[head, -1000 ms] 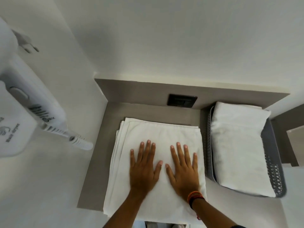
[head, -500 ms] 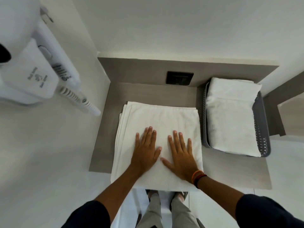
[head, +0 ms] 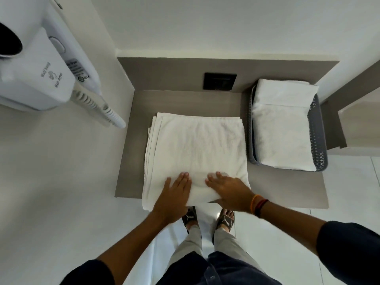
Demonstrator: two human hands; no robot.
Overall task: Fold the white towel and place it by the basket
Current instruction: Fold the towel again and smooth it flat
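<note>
At the front edge of the grey-brown wooden counter (head: 131,153), both hands have slid back from the middle of the folded white terry towel (head: 195,149), suggesting smoothing is nearly finished. The left hand (head: 174,198) and right hand (head: 230,192) lie flat, fingers extended, gripping nothing. The towel lies just beside the grey perforated plastic basket (head: 317,136).

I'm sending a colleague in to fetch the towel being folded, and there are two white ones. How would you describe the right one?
Find the grey-brown shelf set into the white corner, below the wall-mounted hair dryer. The towel lies flat in the shelf's middle, left of the grey basket. Unlike the white towel in the basket, it sits bare on the shelf, its near edge overhanging.
</note>
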